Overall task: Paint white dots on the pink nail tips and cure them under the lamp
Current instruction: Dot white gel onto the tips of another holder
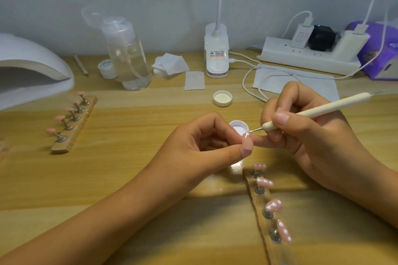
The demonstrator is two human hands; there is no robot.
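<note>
My left hand (206, 142) pinches a pink nail tip (247, 143) between thumb and fingers. My right hand (305, 127) grips a cream dotting pen (318, 111); its metal point touches the top of that tip. Right behind the tip stands a small open pot of white paint (238, 127). Below my hands a wooden holder (261, 206) carries several pink tips with white dots (273, 205). A second holder (73, 123) at the left bears several plain pink tips (59, 117). The white curing lamp (28, 66) stands at the far left.
A clear pump bottle (127, 54), a small white jar (106, 68), cotton pads (170, 64), a loose white lid (223, 98), a clip lamp base (216, 51), a power strip (310, 55) with cables and a purple box (379, 49) line the back of the wooden table (129, 157).
</note>
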